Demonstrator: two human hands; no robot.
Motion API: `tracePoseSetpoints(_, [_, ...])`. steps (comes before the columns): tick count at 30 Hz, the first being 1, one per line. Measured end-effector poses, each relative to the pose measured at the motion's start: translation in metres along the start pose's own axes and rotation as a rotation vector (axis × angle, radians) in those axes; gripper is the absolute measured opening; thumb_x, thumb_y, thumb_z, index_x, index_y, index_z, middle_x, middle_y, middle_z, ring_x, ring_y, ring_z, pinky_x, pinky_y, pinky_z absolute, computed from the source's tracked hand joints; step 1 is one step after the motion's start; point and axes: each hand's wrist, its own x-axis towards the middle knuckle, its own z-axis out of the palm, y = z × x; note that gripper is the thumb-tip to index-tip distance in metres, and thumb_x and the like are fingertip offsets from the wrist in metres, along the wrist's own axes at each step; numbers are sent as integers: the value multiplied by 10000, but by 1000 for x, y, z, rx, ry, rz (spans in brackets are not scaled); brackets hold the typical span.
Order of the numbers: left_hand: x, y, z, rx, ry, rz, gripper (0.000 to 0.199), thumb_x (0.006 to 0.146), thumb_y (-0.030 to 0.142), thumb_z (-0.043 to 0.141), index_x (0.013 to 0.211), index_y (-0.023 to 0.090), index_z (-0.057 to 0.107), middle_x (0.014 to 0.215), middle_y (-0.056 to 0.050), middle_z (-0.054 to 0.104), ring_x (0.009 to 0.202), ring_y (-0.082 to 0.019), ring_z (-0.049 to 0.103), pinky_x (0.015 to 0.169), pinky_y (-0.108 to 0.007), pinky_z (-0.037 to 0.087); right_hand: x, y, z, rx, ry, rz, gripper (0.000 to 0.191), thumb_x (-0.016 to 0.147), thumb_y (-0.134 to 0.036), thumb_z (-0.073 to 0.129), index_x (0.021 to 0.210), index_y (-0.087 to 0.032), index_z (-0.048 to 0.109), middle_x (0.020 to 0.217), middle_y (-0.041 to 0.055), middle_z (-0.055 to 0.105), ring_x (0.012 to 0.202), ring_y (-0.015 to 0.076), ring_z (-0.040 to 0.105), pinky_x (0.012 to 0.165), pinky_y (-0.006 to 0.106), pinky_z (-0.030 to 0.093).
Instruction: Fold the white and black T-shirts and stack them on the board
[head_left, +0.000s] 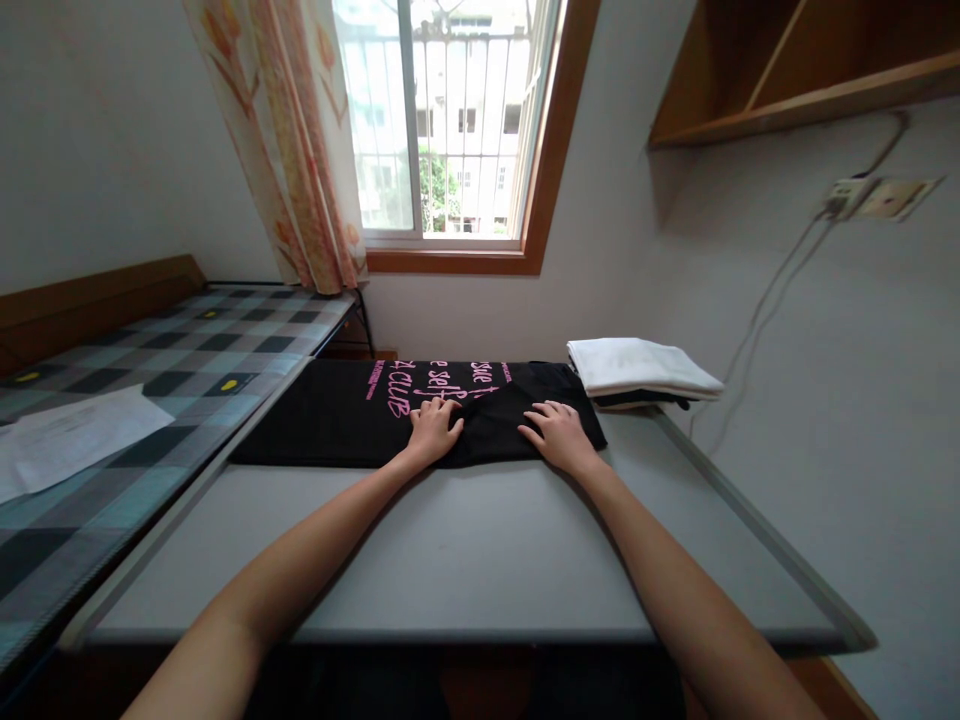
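A black garment (322,415) with pink lettering lies folded lengthwise across the far part of the grey table (465,560). My left hand (434,430) rests on its middle, beside the lettering, with the fingers spread. Flat on the garment's right part lies my right hand (559,434), fingers apart. Between the two hands the cloth shows a raised fold and some wrinkles. Neither hand grips the fabric.
Folded white cloth (641,366) sits over darker cloth at the table's far right corner. To the left is a bed with a checked cover (277,325) and papers (82,440). A window, curtain (300,150), wall shelf (810,90) and socket with cables (851,197) surround the table.
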Motion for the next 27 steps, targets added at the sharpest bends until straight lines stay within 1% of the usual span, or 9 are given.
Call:
tracePoseSetpoints(2, [0, 1, -2, -37, -3, 23, 310, 883, 320, 532, 1180, 235, 568, 1088, -78, 615, 1062, -280, 517, 906, -462, 381, 10, -6, -7, 25, 7, 13, 387, 941, -405, 445, 1165, -192, 677, 1217, 129, 631, 1177, 312, 506, 1001, 456, 350])
tracePoseSetpoints(4, [-1, 2, -3, -67, -5, 64, 344, 887, 307, 529, 1227, 256, 538, 1086, -66, 611, 1045, -263, 526, 898, -443, 384, 25, -11, -10, 93, -22, 75, 357, 936, -354, 458, 1180, -194, 664, 1123, 120, 657, 1059, 274, 577, 913, 387, 418])
tracePoseSetpoints(6, [-1, 1, -4, -74, -9, 106, 319, 897, 309, 517, 1212, 276, 559, 1095, -61, 591, 1053, -255, 523, 902, -438, 379, 40, -16, -9, 159, -33, 162, 355, 928, -319, 468, 1209, -194, 645, 1134, 112, 637, 990, 238, 611, 845, 328, 452])
tracePoseSetpoints(8, [-2, 1, -3, -75, -15, 125, 247, 903, 311, 512, 1123, 279, 621, 1090, -57, 572, 1063, -247, 520, 912, -436, 371, 51, -22, -3, 178, -22, 242, 345, 915, -299, 480, 1193, -198, 659, 1220, 109, 588, 998, 226, 612, 840, 305, 463])
tracePoseSetpoints(12, [-1, 1, -1, -100, -13, 120, 191, 896, 304, 533, 1013, 260, 676, 1057, -54, 559, 1040, -225, 533, 911, -419, 365, 59, -31, 15, 134, 13, 358, 320, 887, -302, 505, 1127, -226, 703, 1342, 97, 518, 1142, 273, 534, 938, 361, 437])
tracePoseSetpoints(17, [-1, 0, 1, -90, -8, 120, 193, 889, 308, 543, 1017, 257, 678, 1054, -55, 561, 1033, -223, 533, 913, -414, 365, 57, -27, 28, 174, 30, 431, 385, 891, -286, 474, 1217, -189, 656, 1384, 126, 498, 1209, 303, 485, 994, 425, 410])
tracePoseSetpoints(22, [-1, -1, 0, -112, -9, 110, 200, 883, 308, 549, 1018, 247, 683, 1058, -58, 567, 1044, -227, 536, 918, -418, 371, 59, -17, 32, 245, 64, 417, 414, 878, -222, 445, 1242, -146, 628, 1353, 133, 529, 1186, 305, 513, 996, 432, 424])
tracePoseSetpoints(25, [0, -1, -1, -117, 4, 86, 207, 878, 291, 552, 1020, 228, 689, 1058, -65, 570, 1055, -231, 540, 923, -422, 374, 62, -15, 36, 299, 155, 316, 483, 859, -169, 421, 1320, -116, 557, 1384, 145, 497, 1227, 279, 494, 1015, 400, 423])
tracePoseSetpoints(27, [0, -1, -1, -104, 18, 51, 207, 875, 277, 550, 1011, 220, 696, 1051, -69, 573, 1056, -236, 543, 926, -428, 375, 62, -16, 37, 311, 173, 242, 525, 853, -146, 410, 1367, -105, 505, 1416, 148, 470, 1268, 259, 466, 1030, 380, 414])
